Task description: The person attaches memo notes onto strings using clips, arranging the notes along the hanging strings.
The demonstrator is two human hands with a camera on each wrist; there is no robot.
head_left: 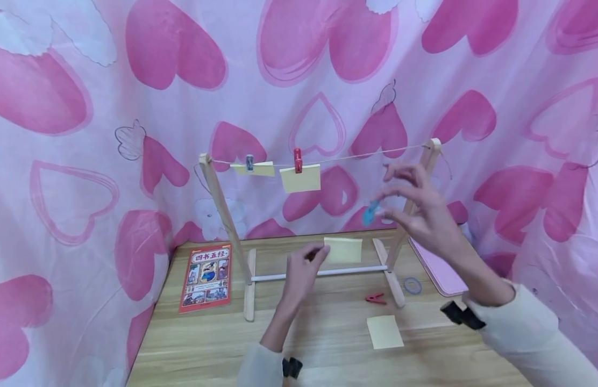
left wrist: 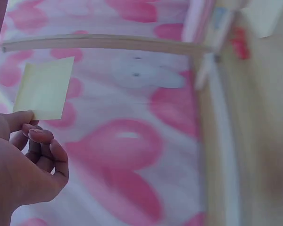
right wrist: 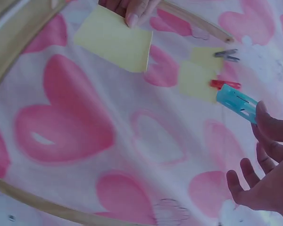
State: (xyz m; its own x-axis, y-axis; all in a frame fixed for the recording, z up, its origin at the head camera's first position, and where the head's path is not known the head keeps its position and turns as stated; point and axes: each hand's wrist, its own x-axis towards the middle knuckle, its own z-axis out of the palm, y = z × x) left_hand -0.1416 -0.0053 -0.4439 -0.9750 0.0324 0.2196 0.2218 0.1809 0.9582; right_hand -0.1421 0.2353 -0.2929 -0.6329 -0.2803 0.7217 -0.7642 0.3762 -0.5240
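My left hand [head_left: 303, 269] pinches a yellow sticky note [head_left: 344, 250] by its edge, held up in front of the wooden rack; the left wrist view shows thumb and fingertip on the note's corner. My right hand [head_left: 422, 212], raised near the rack's right post, pinches a blue clothespin [right wrist: 237, 102] by one end between thumb and forefinger, its other fingers spread. Along the string [head_left: 362, 155], a grey clothespin [head_left: 249, 163] grips one yellow note [head_left: 260, 169] and a red clothespin [head_left: 298, 160] grips another note [head_left: 300, 180].
On the table lie a red clothespin [head_left: 376, 298], a yellow note [head_left: 385, 332], a grey ring [head_left: 412, 285] and a pink flat case [head_left: 441, 271]. A red picture book [head_left: 205, 278] is left of the rack. A white crossbar [head_left: 275, 277] joins the rack's feet. Heart-print cloth hangs behind.
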